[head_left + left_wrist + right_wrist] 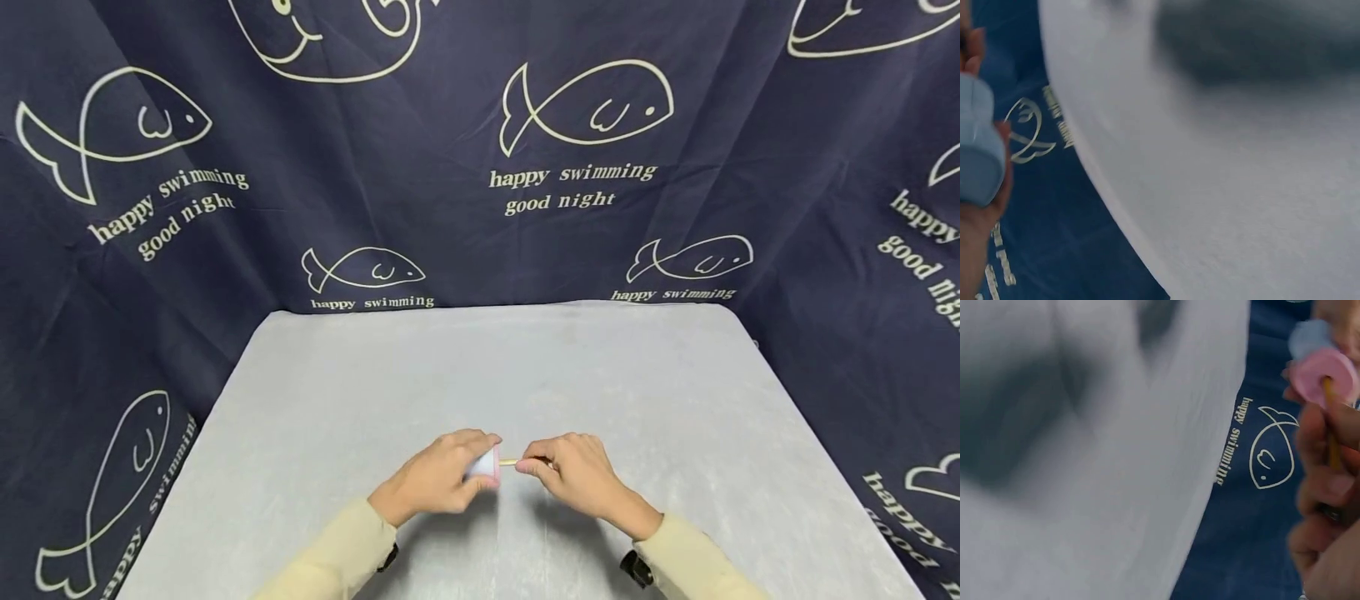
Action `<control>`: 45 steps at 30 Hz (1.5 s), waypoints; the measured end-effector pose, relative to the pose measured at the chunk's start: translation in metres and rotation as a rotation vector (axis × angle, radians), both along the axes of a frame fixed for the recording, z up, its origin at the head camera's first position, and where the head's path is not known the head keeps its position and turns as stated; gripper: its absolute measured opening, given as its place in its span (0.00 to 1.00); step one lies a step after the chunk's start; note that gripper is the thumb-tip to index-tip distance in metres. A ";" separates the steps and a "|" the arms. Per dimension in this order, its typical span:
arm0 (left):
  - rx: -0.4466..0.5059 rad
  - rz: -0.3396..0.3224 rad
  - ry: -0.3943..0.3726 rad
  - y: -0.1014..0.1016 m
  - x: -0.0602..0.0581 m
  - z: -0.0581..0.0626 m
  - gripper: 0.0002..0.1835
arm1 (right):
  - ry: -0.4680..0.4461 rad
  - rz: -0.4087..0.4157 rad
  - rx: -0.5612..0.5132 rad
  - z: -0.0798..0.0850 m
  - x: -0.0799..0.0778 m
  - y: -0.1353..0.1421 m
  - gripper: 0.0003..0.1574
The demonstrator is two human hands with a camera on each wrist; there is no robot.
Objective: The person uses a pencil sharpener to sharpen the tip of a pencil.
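Note:
In the head view my left hand [437, 477] grips a small light-blue pencil sharpener [483, 464] with a pink end, fingers on its far side and thumb on the near side. A yellow pencil [507, 462] runs from the sharpener's pink end into my right hand [581, 475], whose thumb and fingers pinch it. The right wrist view shows the pencil [1333, 453] with its tip inside the hole of the pink face [1310, 375]. The sharpener's rounded blue body [977, 150] appears at the left edge of the left wrist view. Both hands are just above the table.
A pale grey cloth covers the table [525, 367]. Dark blue curtains [465, 192] with fish drawings and lettering hang behind it and on both sides. Dark bands [637, 569] sit at the wrists, by the cream sleeves [693, 558].

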State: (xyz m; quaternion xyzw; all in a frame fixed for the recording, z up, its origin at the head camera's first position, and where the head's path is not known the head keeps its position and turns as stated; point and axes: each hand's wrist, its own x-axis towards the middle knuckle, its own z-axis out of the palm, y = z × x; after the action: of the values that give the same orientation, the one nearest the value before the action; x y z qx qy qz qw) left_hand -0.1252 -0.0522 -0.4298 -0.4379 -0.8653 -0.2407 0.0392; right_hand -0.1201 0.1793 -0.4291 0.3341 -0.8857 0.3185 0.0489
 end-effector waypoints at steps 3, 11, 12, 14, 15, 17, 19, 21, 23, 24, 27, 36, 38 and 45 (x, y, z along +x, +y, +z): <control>-0.026 -0.043 0.344 0.003 0.003 -0.011 0.28 | -0.328 0.018 -0.027 0.002 -0.002 0.004 0.14; -0.010 -0.042 0.595 0.003 0.002 -0.020 0.33 | -0.444 0.038 -0.063 -0.002 -0.004 0.005 0.14; -0.010 -0.033 0.561 0.001 0.002 -0.020 0.32 | -0.373 0.020 -0.031 -0.003 -0.003 0.004 0.12; -0.013 -0.006 0.483 -0.003 0.001 -0.017 0.30 | -0.200 -0.012 0.013 -0.006 0.000 0.002 0.08; -0.012 0.008 0.432 -0.005 0.001 -0.015 0.29 | -0.089 -0.020 0.025 -0.008 0.001 0.002 0.08; -0.007 0.031 0.300 -0.009 -0.001 -0.009 0.26 | 0.150 -0.022 0.043 -0.014 0.001 0.001 0.09; 0.008 0.035 0.121 -0.012 -0.003 -0.001 0.26 | 0.370 -0.005 0.042 -0.018 0.000 0.002 0.14; 0.022 0.030 -0.049 -0.015 -0.005 0.007 0.25 | 0.546 0.034 0.030 -0.021 -0.001 0.001 0.19; 0.032 0.020 -0.179 -0.017 -0.008 0.015 0.24 | 0.622 0.087 0.018 -0.021 -0.003 0.001 0.25; 0.042 0.014 -0.226 -0.018 -0.009 0.018 0.24 | 0.642 0.105 0.015 -0.021 -0.004 0.000 0.26; 0.063 0.007 -0.286 -0.018 -0.011 0.023 0.22 | 0.710 0.111 0.011 -0.020 -0.007 -0.003 0.22; 0.087 0.013 -0.425 -0.017 -0.009 0.027 0.21 | 0.945 0.081 -0.103 -0.018 -0.014 -0.009 0.19; 0.085 0.012 -0.423 -0.017 -0.009 0.027 0.21 | 0.917 0.087 -0.102 -0.016 -0.014 -0.009 0.19; 0.076 0.005 -0.275 -0.014 -0.002 0.015 0.23 | 0.485 0.147 -0.126 -0.011 -0.008 -0.007 0.15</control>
State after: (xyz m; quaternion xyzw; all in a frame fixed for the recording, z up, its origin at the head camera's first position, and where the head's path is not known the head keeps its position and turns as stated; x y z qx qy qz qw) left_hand -0.1268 -0.0660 -0.4146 -0.3970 -0.8538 -0.3311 -0.0626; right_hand -0.1281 0.1722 -0.4401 0.4603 -0.8000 0.2860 0.2575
